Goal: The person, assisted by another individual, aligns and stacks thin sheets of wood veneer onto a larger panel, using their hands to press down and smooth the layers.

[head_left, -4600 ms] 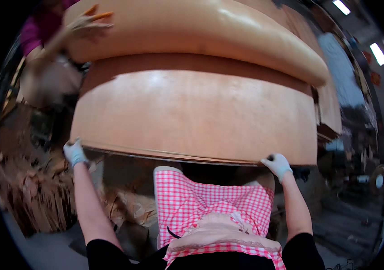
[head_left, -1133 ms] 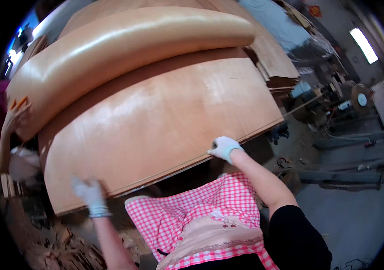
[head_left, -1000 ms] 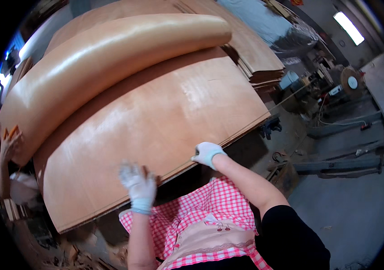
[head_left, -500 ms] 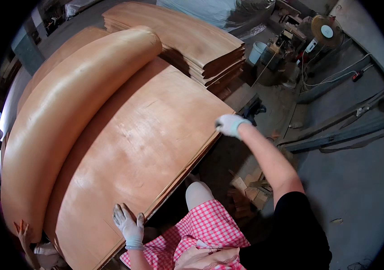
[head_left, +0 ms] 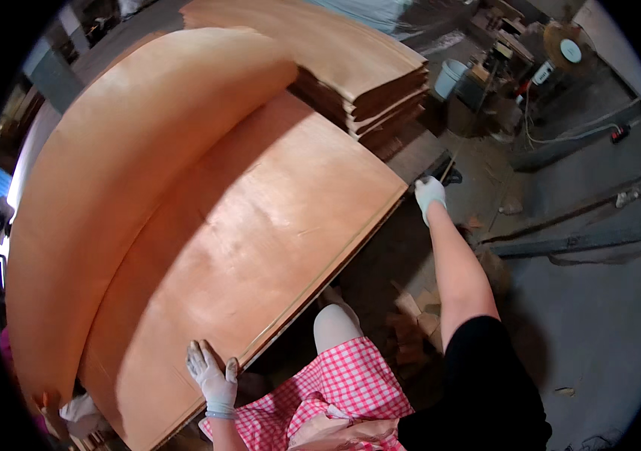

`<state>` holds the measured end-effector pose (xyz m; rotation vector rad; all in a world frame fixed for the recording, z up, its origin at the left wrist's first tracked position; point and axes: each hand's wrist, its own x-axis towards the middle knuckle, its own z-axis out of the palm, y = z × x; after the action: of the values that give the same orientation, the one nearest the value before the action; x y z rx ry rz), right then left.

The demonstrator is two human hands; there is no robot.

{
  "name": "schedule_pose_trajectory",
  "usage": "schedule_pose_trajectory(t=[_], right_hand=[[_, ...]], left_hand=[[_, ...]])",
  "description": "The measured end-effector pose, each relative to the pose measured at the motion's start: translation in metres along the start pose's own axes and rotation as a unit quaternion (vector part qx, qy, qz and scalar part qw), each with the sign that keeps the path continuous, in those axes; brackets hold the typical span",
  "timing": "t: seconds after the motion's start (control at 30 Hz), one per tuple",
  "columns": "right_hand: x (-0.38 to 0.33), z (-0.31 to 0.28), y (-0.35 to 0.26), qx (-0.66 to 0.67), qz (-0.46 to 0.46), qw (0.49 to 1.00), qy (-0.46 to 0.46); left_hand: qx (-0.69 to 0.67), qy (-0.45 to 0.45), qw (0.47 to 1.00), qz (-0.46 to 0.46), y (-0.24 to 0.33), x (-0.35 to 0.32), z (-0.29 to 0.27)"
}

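A large tan wood veneer sheet (head_left: 298,195) tops a stack in front of me. Near its front edge my left hand (head_left: 214,382), in a white glove, lies flat with the thumb apart. My right hand (head_left: 430,198), also gloved, is just beyond the sheet's right corner with fingers curled; whatever they may hold is hidden. Along the far left side, another broad veneer sheet (head_left: 133,128) curls up and over in a long bend, shading the flat one. At its lower left end, another person's hand (head_left: 48,404) touches the edge.
Behind stands a stack of veneer sheets (head_left: 320,37) with wavy edges. Farther right are a white bucket (head_left: 451,78), a round fan (head_left: 567,49) and cluttered equipment. Wood scraps (head_left: 414,319) lie on the floor right of my knee. A metal frame (head_left: 583,240) runs along the right.
The curled sheet has opened wider and spread rightward over the flat one. My right hand has moved right, off the sheet's edge. My left hand has stayed nearly in place.
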<state>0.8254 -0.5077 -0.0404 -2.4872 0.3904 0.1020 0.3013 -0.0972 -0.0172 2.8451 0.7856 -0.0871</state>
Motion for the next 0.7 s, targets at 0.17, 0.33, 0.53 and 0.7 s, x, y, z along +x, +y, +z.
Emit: schedule_pose_trajectory(t=[0.17, 0.33, 0.53, 0.7], right_hand=[[-0.149, 0.016, -0.013, 0.152, -0.262, 0.952, -0.045], [-0.376, -0.004, -0.059, 0.251, -0.386, 0.815, -0.351], [-0.483, -0.030, -0.083, 0.262, -0.464, 0.708, -0.462], [-0.530, -0.021, -0.114, 0.258, -0.381, 0.719, -0.521]], left_hand=[[-0.141, 0.170, 0.975, -0.021, 0.020, -0.009, -0.012], [-0.318, 0.181, 0.923, 0.120, 0.119, -0.032, -0.058], [-0.488, 0.223, 0.830, 0.152, 0.107, -0.083, -0.078], [-0.630, 0.246, 0.737, -0.002, 0.063, -0.121, -0.067]])
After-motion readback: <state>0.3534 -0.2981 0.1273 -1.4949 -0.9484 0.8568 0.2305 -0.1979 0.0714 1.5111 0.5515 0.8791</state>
